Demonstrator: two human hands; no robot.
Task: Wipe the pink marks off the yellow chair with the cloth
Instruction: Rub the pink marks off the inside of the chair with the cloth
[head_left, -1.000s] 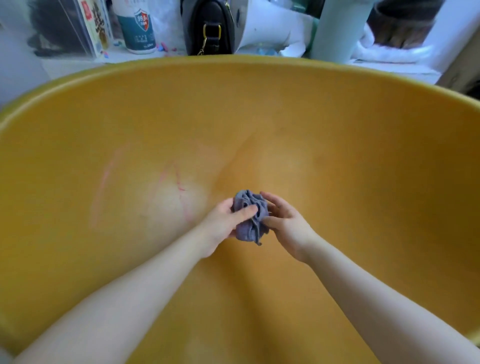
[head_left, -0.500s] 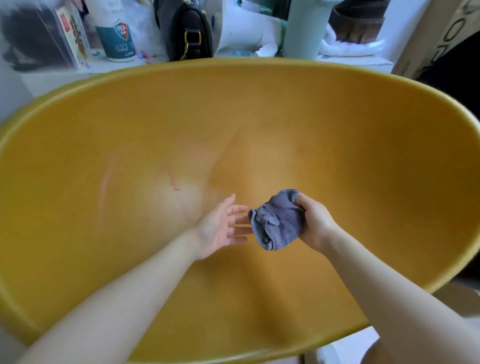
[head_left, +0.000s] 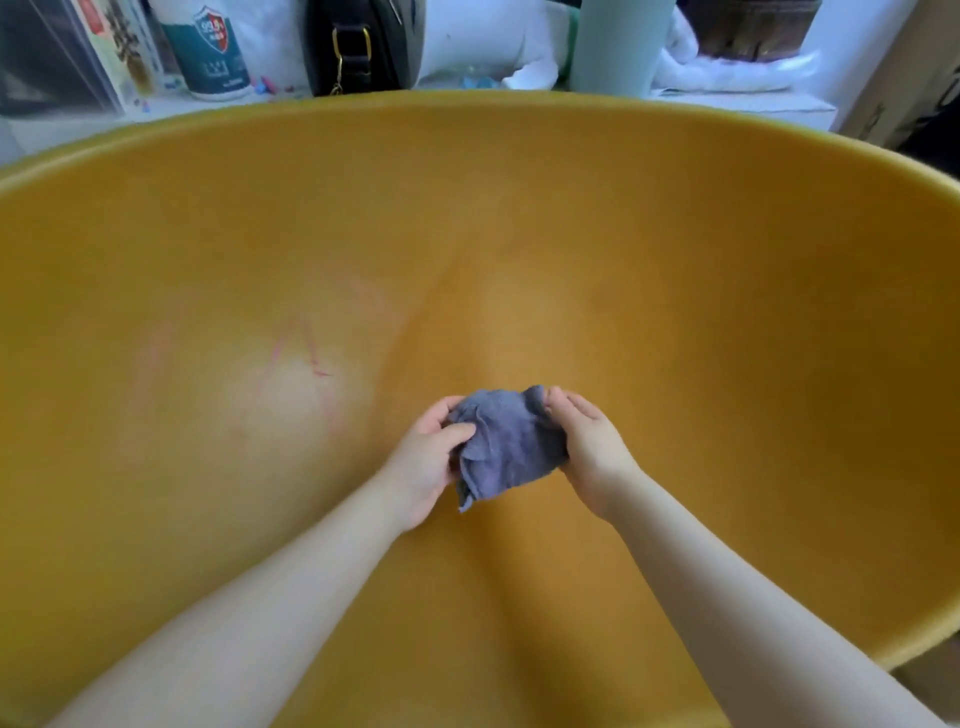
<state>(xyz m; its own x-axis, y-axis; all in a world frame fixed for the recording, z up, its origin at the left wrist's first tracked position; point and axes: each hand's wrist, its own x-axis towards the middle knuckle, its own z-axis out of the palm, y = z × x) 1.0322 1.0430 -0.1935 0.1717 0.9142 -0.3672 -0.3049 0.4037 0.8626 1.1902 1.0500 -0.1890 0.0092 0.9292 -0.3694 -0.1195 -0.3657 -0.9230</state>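
We see a yellow chair (head_left: 675, 312) of smooth moulded plastic with a soft satin sheen, paler where light falls on it. Faint pink marks (head_left: 298, 358) look chalky and smeared on that surface. The grey-purple cloth (head_left: 506, 447) is soft, matt woven fabric, crumpled into folds. Behind, a black bag (head_left: 358, 41) looks like leather with shiny brass-coloured metal fittings, beside a glossy printed canister (head_left: 210, 49).

chairs: 1 (head_left: 675, 260) | cloths: 1 (head_left: 511, 441) | hands: 2 (head_left: 423, 462) (head_left: 592, 447) | bags: 1 (head_left: 358, 47) | canisters: 1 (head_left: 213, 49)
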